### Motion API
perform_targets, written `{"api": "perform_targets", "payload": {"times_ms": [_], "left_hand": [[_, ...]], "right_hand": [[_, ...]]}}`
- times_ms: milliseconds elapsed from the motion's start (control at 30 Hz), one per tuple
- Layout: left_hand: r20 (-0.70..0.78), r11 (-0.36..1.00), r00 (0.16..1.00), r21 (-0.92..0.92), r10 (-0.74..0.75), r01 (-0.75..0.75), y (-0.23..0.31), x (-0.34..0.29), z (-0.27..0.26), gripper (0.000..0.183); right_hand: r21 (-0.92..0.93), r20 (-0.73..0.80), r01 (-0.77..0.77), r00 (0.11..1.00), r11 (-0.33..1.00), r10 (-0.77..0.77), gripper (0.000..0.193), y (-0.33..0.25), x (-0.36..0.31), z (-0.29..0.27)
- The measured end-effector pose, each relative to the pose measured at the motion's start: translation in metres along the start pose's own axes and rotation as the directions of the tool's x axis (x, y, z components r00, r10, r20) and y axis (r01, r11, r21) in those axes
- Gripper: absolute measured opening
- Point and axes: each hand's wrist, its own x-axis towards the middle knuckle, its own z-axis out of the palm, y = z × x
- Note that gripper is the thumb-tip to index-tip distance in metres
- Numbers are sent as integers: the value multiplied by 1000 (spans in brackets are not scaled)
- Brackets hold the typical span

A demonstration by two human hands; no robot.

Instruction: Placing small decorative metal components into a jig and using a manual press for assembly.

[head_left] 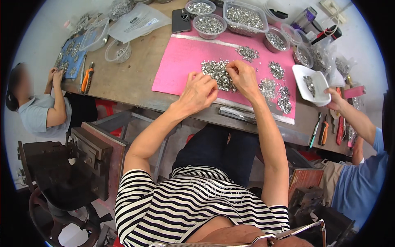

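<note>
Silver pile (218, 71) sits on pink cloth (175, 61), long axis slanting away leftward | right hand (243, 77) nearer — it's right there, pinched narrow over the right edge | left hand (200, 91) half-curled at the near-left side — can't tell if either holds a piece

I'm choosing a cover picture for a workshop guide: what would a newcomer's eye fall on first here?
Probably the bright pink mat in the upper middle, with a glittering pile of small silvery pieces on it. The person's two hands frame that pile, the left hand at its left side and the right hand at its right. Farther right, a co-worker's hand holds a white tray tilted.
</note>
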Motion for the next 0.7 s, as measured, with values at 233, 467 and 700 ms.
{"api": "perform_targets", "payload": {"times_ms": [233,467,700], "left_hand": [[-35,999,999,28,-21,22,-1,-5,12,10],[31,996,999,89,13,-16,-5,-8,4,10],[-5,992,996,-82,-94,94,-13,-5,7,8]], "right_hand": [[-275,-19,247,965,929,-262,14,0,7,22],[-369,14,254,963,894,-268,11,10,17,33],[-99,16,221,975,970,-221,7,4,18,19]]}}
